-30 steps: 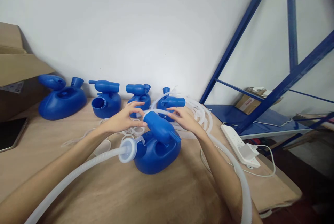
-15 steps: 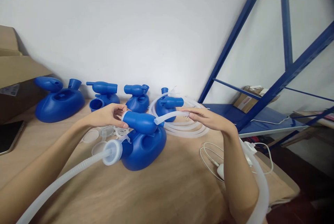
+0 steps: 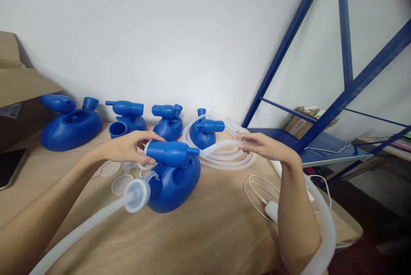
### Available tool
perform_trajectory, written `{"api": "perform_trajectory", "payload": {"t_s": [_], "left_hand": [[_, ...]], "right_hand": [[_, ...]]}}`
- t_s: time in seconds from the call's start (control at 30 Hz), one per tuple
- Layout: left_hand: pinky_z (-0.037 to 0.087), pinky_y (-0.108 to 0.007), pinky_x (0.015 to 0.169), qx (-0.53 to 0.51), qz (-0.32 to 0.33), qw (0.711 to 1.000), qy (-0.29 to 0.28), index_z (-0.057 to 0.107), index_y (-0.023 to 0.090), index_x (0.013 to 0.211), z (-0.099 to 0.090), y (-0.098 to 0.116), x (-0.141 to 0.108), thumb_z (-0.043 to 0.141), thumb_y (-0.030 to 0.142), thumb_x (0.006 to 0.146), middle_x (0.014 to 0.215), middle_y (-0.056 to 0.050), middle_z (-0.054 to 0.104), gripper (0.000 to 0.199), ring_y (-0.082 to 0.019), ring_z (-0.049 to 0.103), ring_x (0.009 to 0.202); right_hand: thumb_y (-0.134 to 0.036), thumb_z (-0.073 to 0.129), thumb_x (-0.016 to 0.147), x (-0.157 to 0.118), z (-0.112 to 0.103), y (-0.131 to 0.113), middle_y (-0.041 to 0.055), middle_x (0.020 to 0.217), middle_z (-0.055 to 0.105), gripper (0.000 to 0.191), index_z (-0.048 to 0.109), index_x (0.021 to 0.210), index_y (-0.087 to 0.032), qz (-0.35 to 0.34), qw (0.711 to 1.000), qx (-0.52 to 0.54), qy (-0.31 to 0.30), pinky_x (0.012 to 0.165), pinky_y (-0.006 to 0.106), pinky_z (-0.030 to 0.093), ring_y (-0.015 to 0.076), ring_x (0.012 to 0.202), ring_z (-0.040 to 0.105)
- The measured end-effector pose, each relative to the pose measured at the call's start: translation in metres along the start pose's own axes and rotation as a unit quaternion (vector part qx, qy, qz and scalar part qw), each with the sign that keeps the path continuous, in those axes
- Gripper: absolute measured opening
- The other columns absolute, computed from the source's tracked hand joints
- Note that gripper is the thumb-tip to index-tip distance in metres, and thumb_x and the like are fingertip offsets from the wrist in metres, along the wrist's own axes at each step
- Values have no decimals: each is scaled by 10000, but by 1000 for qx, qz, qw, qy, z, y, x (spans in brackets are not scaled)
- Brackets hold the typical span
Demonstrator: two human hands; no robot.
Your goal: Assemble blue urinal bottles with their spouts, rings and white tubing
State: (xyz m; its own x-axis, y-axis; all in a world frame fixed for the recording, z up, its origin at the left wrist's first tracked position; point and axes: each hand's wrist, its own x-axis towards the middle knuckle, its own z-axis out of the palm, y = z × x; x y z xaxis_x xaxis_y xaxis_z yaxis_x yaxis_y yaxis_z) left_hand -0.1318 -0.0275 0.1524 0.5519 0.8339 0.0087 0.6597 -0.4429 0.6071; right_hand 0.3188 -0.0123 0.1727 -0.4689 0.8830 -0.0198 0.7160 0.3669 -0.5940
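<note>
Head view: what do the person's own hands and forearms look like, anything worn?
The ungloved left hand and ungloved right hand are bare-wristed; the left forearm and right forearm show no sleeves. A tiny shiny spot on the right hand may be a ring; too small to tell.

The blue bottle [image 3: 183,189] and the blue cylinder [image 3: 168,153] on it look like smooth moulded plastic with a soft, satiny sheen. The tube [image 3: 96,220] is milky, translucent plastic, finely ribbed near the cap [image 3: 137,195], which is pale plastic, smooth and slightly see-through. The tabletop [image 3: 199,240] has a wood-like, smooth surface with a faint sheen. Matt brown cardboard forms the box [image 3: 28,82]; the rack [image 3: 289,48] appears to be painted metal, and the charger [image 3: 271,211] smooth white plastic.
</note>
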Motion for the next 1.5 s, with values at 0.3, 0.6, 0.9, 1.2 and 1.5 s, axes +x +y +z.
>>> {"api": "perform_trajectory", "payload": {"t_s": [0.3,0.6,0.9,1.2,1.5], "left_hand": [[514,-321,787,49,3,999,4,680,252,1325,2,1,-5,775,589,777,1122,-46,709,651,-254,653,951],[519,-327,784,43,9,999,7,673,259,1319,3,-2,-5,784,601,789,1101,-51,703,641,-258,655,936],[526,-331,813,47,-6,999,5,684,239,1292,3,3,-4,790,588,752,1147,-57,715,652,-274,669,983],[523,-309,796,33,34,999,-16,702,233,1219,5,5,-2,804,557,780,1107,-46,711,555,-261,668,981],[523,-325,838,34,39,999,-18,715,245,1221,6,4,-1,804,518,785,1136,-48,688,522,-270,654,1027]], "right_hand": [[-762,673,837,1,2,-16,73,824,739,611,764,920,-164,30,997,17,-63,719,336,499,210,763,657],[-744,657,867,3,1,-10,72,794,758,585,775,851,-171,23,996,11,-84,696,326,493,194,715,658],[-700,690,877,-1,2,-17,64,815,774,540,821,950,-181,-5,996,24,-90,713,323,542,213,769,701],[-632,631,966,0,2,-13,77,1321,771,601,685,1450,-279,-65,997,10,-32,1013,419,574,294,1141,740],[-539,627,989,10,13,-19,43,1388,740,445,746,1352,-312,-103,990,-69,64,1068,477,545,338,1243,709]]}}
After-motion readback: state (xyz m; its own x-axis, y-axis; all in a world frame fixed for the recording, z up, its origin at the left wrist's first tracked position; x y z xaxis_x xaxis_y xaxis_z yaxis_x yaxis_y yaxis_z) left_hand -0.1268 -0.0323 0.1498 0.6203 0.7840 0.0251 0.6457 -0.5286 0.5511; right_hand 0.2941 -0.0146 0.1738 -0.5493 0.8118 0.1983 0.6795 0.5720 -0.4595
